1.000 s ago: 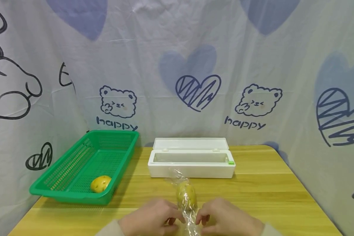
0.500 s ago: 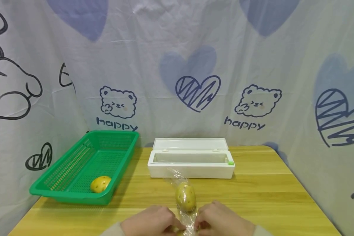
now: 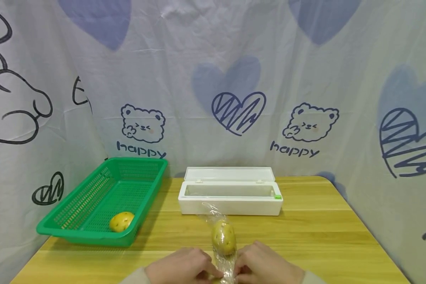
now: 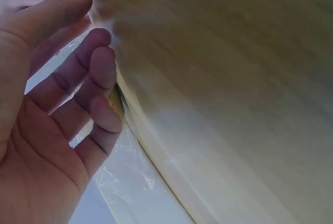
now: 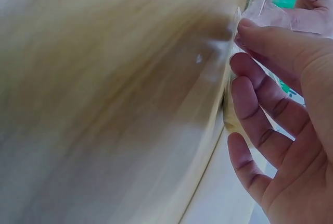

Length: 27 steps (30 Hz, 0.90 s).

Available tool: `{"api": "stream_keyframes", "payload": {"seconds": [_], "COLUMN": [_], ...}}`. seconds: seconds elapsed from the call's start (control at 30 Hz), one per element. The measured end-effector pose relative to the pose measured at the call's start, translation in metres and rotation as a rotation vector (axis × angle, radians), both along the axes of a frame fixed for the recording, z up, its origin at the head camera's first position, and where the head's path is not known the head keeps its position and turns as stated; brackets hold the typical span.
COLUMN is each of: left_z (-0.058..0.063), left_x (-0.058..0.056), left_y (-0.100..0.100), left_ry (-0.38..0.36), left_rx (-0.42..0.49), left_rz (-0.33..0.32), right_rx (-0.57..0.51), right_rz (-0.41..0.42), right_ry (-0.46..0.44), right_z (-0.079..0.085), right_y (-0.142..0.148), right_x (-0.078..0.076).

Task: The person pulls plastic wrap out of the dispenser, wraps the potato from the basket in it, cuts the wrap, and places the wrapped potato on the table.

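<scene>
A potato [image 3: 224, 238] wrapped in clear cling film [image 3: 227, 265] lies on the table in front of me, one loose film end spread beyond it and the other trailing towards me. My left hand [image 3: 186, 266] pinches the near film tail from the left, its index fingertip on the film. From the other side my right hand [image 3: 266, 264] pinches that tail between thumb and index finger. In the right wrist view, film rises between the right hand [image 5: 289, 94] and the left. Loosely bent, the other fingers of the left hand [image 4: 67, 88] hold nothing.
Behind the potato stands a white box [image 3: 230, 206] with its lid raised and a green tab at its right end. A green basket [image 3: 92, 239] on the left holds another potato [image 3: 122, 221]. A printed curtain [image 3: 213, 47] hangs behind the wooden table [image 3: 316, 221].
Both hands have closed in on the near film tail, fingers now together on it. The wrapped potato has shifted slightly towards me. Box and basket stay put.
</scene>
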<state>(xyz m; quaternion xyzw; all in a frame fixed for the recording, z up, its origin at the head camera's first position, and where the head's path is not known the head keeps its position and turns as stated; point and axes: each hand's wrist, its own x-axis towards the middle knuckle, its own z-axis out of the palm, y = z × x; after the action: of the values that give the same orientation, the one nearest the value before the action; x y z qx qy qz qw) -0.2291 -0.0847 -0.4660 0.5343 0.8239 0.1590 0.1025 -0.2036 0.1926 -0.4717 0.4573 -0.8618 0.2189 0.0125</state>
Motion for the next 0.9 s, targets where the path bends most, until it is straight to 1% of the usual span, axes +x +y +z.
{"api": "stream_keyframes", "payload": {"seconds": [0.07, 0.17, 0.2, 0.27, 0.37, 0.47, 0.53, 0.7, 0.77, 0.9], "left_z": [0.001, 0.002, 0.003, 0.003, 0.004, 0.004, 0.004, 0.005, 0.006, 0.009], "left_x": [0.001, 0.002, 0.002, 0.002, 0.002, 0.002, 0.002, 0.002, 0.003, 0.005], "left_y": [0.000, 0.000, -0.001, -0.002, -0.004, -0.004, -0.003, -0.001, -0.001, 0.000], "left_ry": [-0.033, -0.077, -0.077, -0.062, 0.004, 0.060, 0.077, 0.084, 0.075, 0.062], "left_rx": [0.017, 0.045, 0.054, 0.069, 0.091, 0.112, 0.121, 0.155, 0.168, 0.190], "left_rz": [0.009, 0.031, 0.036, 0.044, 0.040, 0.030, 0.025, 0.008, 0.009, 0.042], "right_rx": [-0.023, -0.048, -0.055, -0.069, -0.096, -0.125, -0.138, -0.148, -0.155, -0.185], "right_rz": [-0.006, -0.043, -0.060, -0.094, -0.119, -0.119, -0.106, -0.087, -0.093, -0.133], "right_ry": [-0.047, -0.141, -0.178, -0.245, -0.321, -0.356, -0.352, -0.349, -0.367, -0.436], "right_z": [0.000, 0.003, 0.004, 0.006, 0.008, 0.009, 0.009, 0.010, 0.012, 0.017], "right_y": [0.000, -0.001, -0.001, -0.002, -0.003, -0.002, -0.001, 0.001, 0.002, 0.003], "right_x": [0.001, 0.003, 0.004, 0.005, 0.005, 0.005, 0.004, 0.005, 0.006, 0.008]}}
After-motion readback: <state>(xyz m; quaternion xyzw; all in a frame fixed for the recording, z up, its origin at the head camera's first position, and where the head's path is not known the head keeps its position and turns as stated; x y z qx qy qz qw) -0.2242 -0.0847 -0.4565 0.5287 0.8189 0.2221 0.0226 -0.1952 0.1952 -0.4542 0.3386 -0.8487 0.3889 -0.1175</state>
